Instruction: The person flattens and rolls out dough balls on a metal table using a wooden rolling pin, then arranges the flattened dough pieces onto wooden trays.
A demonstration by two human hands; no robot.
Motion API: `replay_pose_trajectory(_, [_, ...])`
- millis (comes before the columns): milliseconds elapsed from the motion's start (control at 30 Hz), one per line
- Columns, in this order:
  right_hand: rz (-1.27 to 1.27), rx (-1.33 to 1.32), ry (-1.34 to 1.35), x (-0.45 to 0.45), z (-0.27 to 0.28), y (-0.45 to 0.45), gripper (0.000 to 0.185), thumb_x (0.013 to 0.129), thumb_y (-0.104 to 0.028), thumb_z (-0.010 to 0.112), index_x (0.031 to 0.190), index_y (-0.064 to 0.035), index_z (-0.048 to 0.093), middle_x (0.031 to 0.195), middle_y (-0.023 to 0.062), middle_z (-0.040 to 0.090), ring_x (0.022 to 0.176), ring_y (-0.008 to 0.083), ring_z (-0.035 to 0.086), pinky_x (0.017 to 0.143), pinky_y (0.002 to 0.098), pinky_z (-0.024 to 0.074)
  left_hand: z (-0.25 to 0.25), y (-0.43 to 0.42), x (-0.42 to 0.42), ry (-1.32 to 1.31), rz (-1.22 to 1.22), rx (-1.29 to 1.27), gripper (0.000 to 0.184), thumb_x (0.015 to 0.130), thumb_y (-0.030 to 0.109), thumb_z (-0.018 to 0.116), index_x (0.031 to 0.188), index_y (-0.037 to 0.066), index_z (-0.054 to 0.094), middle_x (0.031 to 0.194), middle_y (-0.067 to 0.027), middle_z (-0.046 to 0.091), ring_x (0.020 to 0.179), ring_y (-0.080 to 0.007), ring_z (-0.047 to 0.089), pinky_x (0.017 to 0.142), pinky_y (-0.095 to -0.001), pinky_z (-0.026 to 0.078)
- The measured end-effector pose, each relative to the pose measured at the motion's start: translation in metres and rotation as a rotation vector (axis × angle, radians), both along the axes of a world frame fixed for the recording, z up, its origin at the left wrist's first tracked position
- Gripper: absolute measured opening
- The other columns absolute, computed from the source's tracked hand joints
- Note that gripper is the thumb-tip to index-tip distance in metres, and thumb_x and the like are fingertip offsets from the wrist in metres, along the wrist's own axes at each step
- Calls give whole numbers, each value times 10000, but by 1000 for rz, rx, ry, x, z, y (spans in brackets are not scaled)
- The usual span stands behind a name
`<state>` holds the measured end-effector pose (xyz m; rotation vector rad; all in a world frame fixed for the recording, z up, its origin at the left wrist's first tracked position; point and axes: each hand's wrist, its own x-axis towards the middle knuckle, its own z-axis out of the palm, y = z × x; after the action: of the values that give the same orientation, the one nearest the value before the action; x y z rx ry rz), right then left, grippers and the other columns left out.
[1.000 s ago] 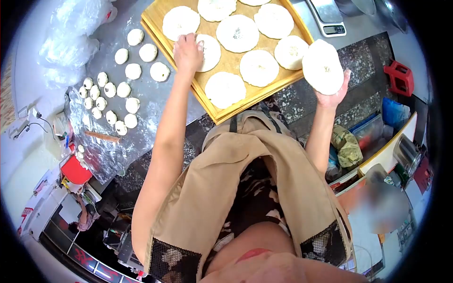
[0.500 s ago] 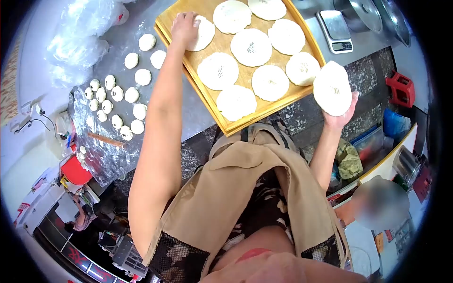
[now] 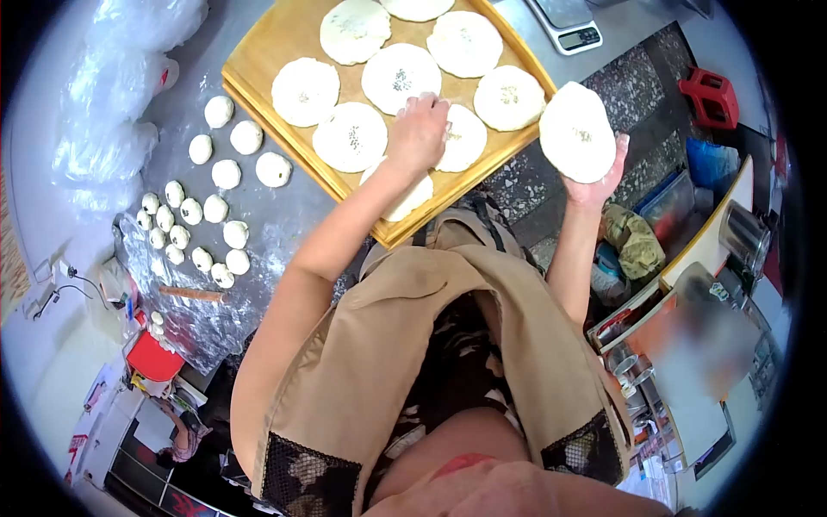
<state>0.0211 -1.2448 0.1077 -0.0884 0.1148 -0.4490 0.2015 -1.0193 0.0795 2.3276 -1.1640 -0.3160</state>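
Observation:
My right hand [image 3: 596, 183] holds up a flat dough round [image 3: 575, 129] with dark specks at its middle, supporting it from below and behind, just off the right edge of the wooden tray [image 3: 303, 164]. Over the tray is my left hand [image 3: 419, 136], its fingers curled and close together. It lies between the speckled middle dough round [image 3: 398, 76] and another round [image 3: 465, 142], which it partly covers. Whether the fingertips grip anything is hidden. My left forearm crosses the nearest round [image 3: 409, 198]. Several more flat rounds lie on the tray.
Several filled dough balls [image 3: 226, 174] sit on the floured metal table [image 3: 297, 228], left of the tray. A wooden stick [image 3: 191, 294] lies near them, with plastic bags [image 3: 108, 112] behind. A digital scale [image 3: 568, 26] stands beyond the tray; a red stool [image 3: 711, 96] is at right.
My left hand has moved from the round at the tray's upper left to the rounds near its middle. My right hand still holds the dough round. The whole view has shifted.

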Motion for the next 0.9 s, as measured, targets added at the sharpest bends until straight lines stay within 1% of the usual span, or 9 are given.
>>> replay_pose_trajectory(167, [-45,14,2,-8,-1,3,699,993,-517,361,1440,19,387,1466,211,435,1335,405,430,1118,558,316,-5,10,3,117,-28,-18,298,804,79,655,1088,14,595,1040,-192,564,952,-377,554,824,-470,475])
replay_pose_trajectory(233, [-53,0,26,-10,-2,4,701,992,-520,360,1450,11,377,1469,210,431,1338,405,428,1119,556,317,-2,5,34,-139,85,-40,291,803,60,641,1087,8,597,1060,-193,568,953,-378,554,829,-474,471])
replay_pose_trajectory(300, [-52,-7,33,-12,-6,2,703,992,-521,361,1454,9,371,1472,207,429,1338,405,427,1118,556,319,-1,-7,67,-208,232,-159,285,804,67,638,1081,13,601,1081,-189,575,965,-377,556,838,-480,466])
replay_pose_trajectory(433, [-32,-3,36,-5,-2,7,703,991,-519,372,1457,8,363,1476,203,424,1336,405,430,1115,554,325,-14,-13,93,-242,215,-24,279,810,91,640,1077,16,605,1094,-186,577,982,-381,557,851,-480,462])
replay_pose_trajectory(500, [-37,2,29,-4,0,9,705,992,-519,370,1455,12,363,1475,204,425,1335,404,432,1113,555,327,-13,-10,86,-168,217,51,282,823,116,634,1086,18,608,1097,-188,576,1002,-383,556,867,-480,458])
replay_pose_trajectory(633, [-61,34,95,-6,-7,9,708,993,-524,363,1451,17,367,1469,211,429,1331,404,436,1108,560,332,-9,-8,114,-225,300,-31,282,848,168,628,1091,26,614,1099,-181,577,1018,-369,560,874,-473,460])
replay_pose_trajectory(733, [-61,18,89,-4,-6,9,710,994,-528,358,1448,18,369,1461,217,436,1324,404,446,1098,559,349,-22,-13,186,-348,441,-133,246,870,179,607,1075,50,642,1116,-187,588,1030,-377,572,901,-463,462])
replay_pose_trajectory(867, [-39,11,81,1,-5,9,711,995,-530,351,1447,19,368,1456,217,443,1316,402,456,1093,556,360,-45,-5,231,-181,526,19,223,874,170,607,1052,46,663,1115,-189,605,1056,-371,574,929,-444,459])
replay_pose_trajectory(900, [-44,16,103,2,-6,9,711,996,-533,345,1447,17,367,1453,214,447,1311,403,460,1091,556,362,-45,0,236,-53,499,26,216,873,167,611,1041,43,668,1107,-190,612,1066,-366,573,940,-437,455])
